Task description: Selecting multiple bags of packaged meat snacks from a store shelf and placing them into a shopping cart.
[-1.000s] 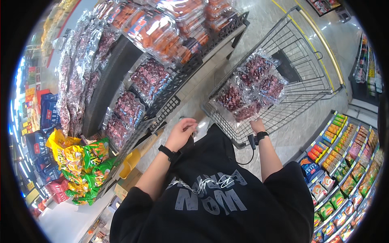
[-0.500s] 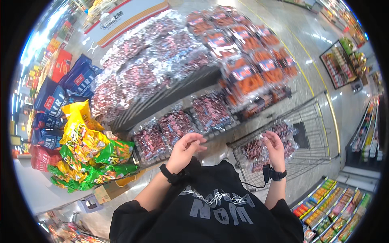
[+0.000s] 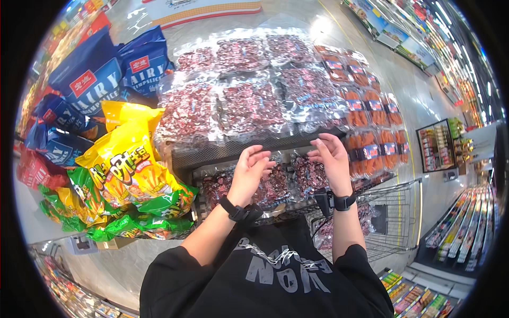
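Note:
My left hand (image 3: 247,176) hovers, fingers apart, over the lower row of clear bags (image 3: 216,186) filled with small dark-red pieces. Nothing is in it. My right hand (image 3: 333,165) is also open and bare, held above the right part of that same row, its fingers curved slightly inward. Beyond both hands, large clear bags (image 3: 249,106) of the same dark-red pieces lie in rows on the upper tier. A dark ribbed ledge (image 3: 212,152) separates the two tiers. I cannot see either hand touching a bag. Each wrist carries a black band.
Yellow snack bags (image 3: 130,164), green bags (image 3: 164,206) and blue bags (image 3: 87,74) are heaped on the left. Orange-brown packs (image 3: 366,151) lie on the right of the display. A wire shopping cart (image 3: 397,217) stands at my right, holding similar dark-red bags (image 3: 339,230). Shelves stand farther right.
The view has turned toward the display. My right hand has moved from over the cart to the lower row of bags; my left hand has come slightly forward. Both remain empty.

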Available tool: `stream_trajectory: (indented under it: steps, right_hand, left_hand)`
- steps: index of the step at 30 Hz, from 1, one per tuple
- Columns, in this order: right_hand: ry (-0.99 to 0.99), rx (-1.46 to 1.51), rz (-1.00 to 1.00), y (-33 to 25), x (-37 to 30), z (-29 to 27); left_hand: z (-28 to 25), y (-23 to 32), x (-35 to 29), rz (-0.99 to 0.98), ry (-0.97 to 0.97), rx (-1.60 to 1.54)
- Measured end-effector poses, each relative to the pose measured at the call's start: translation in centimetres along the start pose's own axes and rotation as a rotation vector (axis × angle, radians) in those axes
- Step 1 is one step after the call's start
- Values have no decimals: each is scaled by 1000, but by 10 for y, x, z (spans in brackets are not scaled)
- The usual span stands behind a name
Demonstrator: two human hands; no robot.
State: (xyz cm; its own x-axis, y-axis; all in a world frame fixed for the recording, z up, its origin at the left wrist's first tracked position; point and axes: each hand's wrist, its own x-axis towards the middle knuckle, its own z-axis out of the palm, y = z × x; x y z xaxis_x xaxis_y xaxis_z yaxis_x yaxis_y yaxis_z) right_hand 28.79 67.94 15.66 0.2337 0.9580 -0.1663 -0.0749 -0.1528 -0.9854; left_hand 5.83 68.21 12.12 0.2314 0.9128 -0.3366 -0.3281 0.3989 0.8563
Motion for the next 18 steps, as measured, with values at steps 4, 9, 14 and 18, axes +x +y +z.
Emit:
stream_trajectory:
  steps: [4,9,14,18]
  right_hand:
    - [-187,0,276,-2,20,41]
    - [-282,281,432,19,50,74]
    - [-215,458,368,32,60,95]
    - [-185,443,172,39,49,101]
  left_hand:
    - [-18,12,14,-13,90,-129]
    - [-29,14,15,-18,112,-129]
    - [-37,9,17,-42,94,-101]
    - [-39,12,19,-25,100,-87]
